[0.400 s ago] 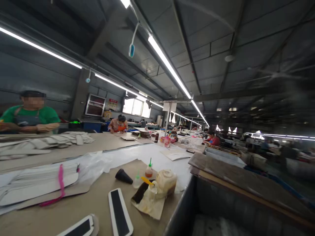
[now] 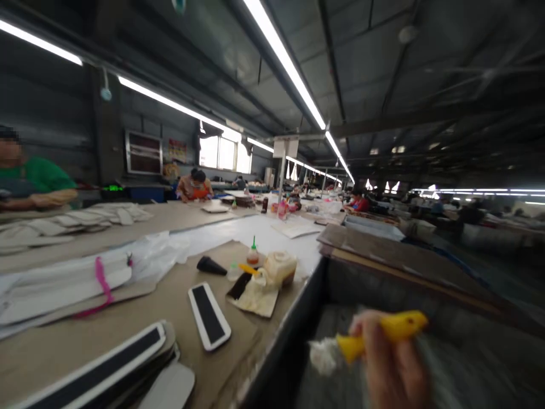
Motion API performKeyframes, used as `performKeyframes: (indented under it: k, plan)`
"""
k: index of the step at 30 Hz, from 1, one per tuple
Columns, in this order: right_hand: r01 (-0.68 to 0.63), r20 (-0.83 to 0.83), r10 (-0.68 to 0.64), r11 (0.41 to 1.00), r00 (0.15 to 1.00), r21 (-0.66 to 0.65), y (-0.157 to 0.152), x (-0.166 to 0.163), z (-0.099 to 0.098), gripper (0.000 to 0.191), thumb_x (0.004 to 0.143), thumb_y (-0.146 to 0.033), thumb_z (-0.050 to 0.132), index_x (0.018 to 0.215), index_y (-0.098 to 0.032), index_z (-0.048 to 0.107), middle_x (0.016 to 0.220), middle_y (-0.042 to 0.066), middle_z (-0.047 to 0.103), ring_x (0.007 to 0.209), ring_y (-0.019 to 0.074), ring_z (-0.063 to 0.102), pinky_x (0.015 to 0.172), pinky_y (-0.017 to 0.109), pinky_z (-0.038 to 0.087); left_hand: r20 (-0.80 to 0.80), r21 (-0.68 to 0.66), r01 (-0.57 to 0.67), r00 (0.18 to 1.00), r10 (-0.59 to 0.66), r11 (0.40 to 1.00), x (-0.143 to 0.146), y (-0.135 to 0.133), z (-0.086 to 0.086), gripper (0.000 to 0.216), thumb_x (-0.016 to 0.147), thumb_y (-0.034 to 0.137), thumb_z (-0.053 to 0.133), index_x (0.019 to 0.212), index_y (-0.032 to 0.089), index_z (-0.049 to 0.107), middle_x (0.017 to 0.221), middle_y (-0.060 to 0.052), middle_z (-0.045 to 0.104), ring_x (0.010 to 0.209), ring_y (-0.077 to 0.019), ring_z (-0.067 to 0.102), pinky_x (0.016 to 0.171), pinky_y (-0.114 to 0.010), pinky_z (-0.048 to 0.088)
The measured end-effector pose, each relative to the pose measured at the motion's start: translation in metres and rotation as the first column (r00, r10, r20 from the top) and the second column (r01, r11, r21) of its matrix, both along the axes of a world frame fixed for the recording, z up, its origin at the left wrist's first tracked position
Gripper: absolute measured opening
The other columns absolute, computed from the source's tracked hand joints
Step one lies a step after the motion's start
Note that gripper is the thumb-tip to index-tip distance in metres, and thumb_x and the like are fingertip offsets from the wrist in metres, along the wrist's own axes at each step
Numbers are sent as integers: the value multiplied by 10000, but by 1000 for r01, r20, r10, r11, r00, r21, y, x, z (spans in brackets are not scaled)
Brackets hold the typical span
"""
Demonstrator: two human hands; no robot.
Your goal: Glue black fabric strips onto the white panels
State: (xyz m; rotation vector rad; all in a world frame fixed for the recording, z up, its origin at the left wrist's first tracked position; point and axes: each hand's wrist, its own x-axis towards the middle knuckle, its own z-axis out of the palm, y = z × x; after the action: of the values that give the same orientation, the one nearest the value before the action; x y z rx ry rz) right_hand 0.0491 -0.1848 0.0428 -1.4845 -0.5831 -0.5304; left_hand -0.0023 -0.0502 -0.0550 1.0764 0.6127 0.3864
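Observation:
My right hand (image 2: pixel 389 366) is raised at the lower right, its fingers closed round the yellow handle of a brush (image 2: pixel 406 326). The brush head is whitish and clotted, and points left; motion blurs it. Below the hand lies a dark open bin. Left of the bin, a white-edged strip with a dark centre (image 2: pixel 209 315) lies on brown paper. A pile of similar strips (image 2: pixel 106 366) is at the lower left. A stained, cream-coloured plastic container (image 2: pixel 279 268) stands near the bin edge, with another yellow handle (image 2: pixel 248 269) across its spout. My left hand is out of view.
The grey bin (image 2: pixel 298 324) borders the table, with brown boards (image 2: pixel 383 264) over its far side. A black cone (image 2: pixel 212 265) and green-tipped bottle (image 2: pixel 253 253) stand near the container. White pieces with a pink tie (image 2: pixel 102 278) lie left. A co-worker in green (image 2: pixel 46 176) is far left.
My right hand with the yellow-handled brush has come into view at the lower right. The view has tipped down and shifted, showing more of the strip pile.

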Motion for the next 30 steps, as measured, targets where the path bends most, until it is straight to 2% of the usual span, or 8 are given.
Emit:
performKeyframes:
  k: [1,2,5,8,14,21,25,30]
  plan:
    - [-46,-76,46,999,996,-7,1,8,-3,305,810,-486,534,715,-196,536,656,-17,542,538,93,511,482,192,442,-20,-40,22,1000,-23,999,-12,-20,-12,324,710,487,627,789,175,596,531,4,531,453,-148,490,373,-250,364]
    - [-166,-225,191,978,955,126,2,16,-7,332,778,-505,566,691,-187,525,635,-36,519,439,51,415,389,154,364,-27,-81,37,999,-40,996,-24,-37,-19,344,685,487,641,729,149,595,449,26,473,389,-117,425,365,-233,317]
    - [-251,-536,462,872,707,421,5,34,-25,363,628,-471,729,699,-165,546,612,-52,536,392,13,367,328,97,295,62,-170,38,998,-28,985,-45,-63,-16,312,676,428,618,709,121,577,364,81,327,349,-54,285,392,-200,214]
    - [-221,-675,529,842,514,492,4,41,-41,332,581,-372,782,709,-154,566,615,-41,572,392,19,408,321,92,326,63,-220,-4,998,18,976,-49,-63,0,308,689,390,603,802,106,562,398,95,311,374,-46,264,412,-194,195]
    - [-225,-757,588,809,285,543,2,48,-61,147,642,-173,696,725,-123,586,629,-2,598,386,32,437,318,118,357,91,-163,-34,995,50,986,-50,-56,14,313,689,419,612,739,114,561,397,78,336,385,-52,283,411,-190,205]
    - [-232,-754,609,793,246,564,4,49,-71,185,638,-192,736,717,-112,589,640,5,602,387,17,423,313,107,354,44,-26,-164,985,165,986,-54,-47,9,351,690,403,641,890,114,641,425,71,367,411,-61,313,413,-177,262]
    - [-269,-737,621,782,267,562,8,44,-71,278,573,-223,802,714,-116,587,641,-8,600,398,15,427,310,100,347,68,84,-185,981,179,979,-55,-45,11,330,683,378,653,925,156,683,430,70,364,433,-83,369,521,-208,398]
    - [-301,-734,597,800,324,518,14,35,-71,383,533,-309,832,714,-123,551,617,-28,583,393,11,427,309,96,336,54,128,-267,964,262,955,-57,-47,2,354,595,421,699,833,160,711,636,-34,637,855,-274,597,789,-319,462]
